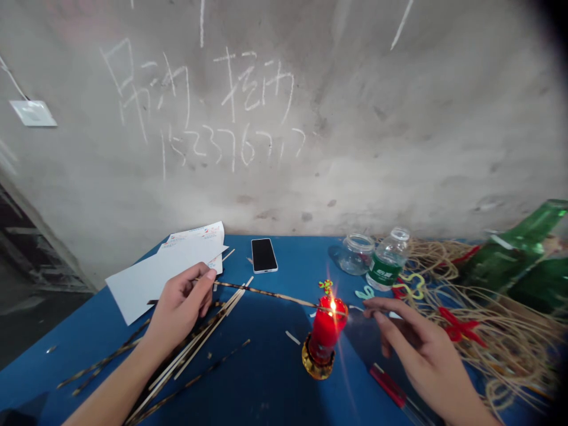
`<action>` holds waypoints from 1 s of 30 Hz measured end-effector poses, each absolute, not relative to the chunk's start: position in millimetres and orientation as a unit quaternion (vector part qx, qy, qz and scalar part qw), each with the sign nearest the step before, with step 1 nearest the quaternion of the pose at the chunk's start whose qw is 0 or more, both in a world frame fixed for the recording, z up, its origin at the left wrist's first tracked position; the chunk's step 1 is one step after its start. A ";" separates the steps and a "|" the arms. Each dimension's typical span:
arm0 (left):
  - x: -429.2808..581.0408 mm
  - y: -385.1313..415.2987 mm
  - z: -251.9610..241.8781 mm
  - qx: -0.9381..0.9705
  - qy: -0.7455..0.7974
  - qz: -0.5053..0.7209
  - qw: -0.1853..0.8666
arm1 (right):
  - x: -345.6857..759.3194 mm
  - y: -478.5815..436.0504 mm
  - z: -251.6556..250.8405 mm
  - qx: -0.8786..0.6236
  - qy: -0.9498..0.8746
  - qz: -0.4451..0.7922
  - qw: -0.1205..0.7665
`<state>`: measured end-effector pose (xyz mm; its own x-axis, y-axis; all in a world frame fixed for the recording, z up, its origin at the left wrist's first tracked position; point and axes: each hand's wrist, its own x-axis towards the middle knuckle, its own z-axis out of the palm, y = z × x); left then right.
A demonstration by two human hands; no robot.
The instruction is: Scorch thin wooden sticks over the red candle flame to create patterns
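Note:
My left hand (184,302) pinches one end of a thin, scorched stick (261,291). The stick runs to the right across the flame of a lit red candle (326,331), which stands upright in a gold-coloured base. Beyond the flame, my right hand (412,343) has its thumb and fingertips drawn together close to the stick's far end. Glare and blur hide whether the stick reaches into those fingers. Under my left forearm lie several pale and scorched sticks (195,343). A red-handled tool (387,381) lies beside my right hand, its other end partly covered.
White papers (166,266) and a phone (264,255) lie toward the wall. A glass jar (356,251) and a green-labelled plastic bottle (387,263) stand at the back. Tangled cord (501,349), a red bent shape (459,326) and green glass bottles (510,254) crowd the right.

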<state>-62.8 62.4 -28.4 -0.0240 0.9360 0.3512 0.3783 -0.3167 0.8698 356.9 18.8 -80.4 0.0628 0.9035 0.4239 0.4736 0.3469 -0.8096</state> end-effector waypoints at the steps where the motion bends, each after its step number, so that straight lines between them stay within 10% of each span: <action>1: -62.4 62.2 -28.5 0.641 0.515 0.497 0.279 | 356.8 19.0 -80.5 -0.529 -0.650 0.216 0.502; 30: -59.6 59.2 -28.7 0.648 0.504 0.469 0.327 | 355.8 18.2 -77.1 -0.539 -0.639 0.218 0.504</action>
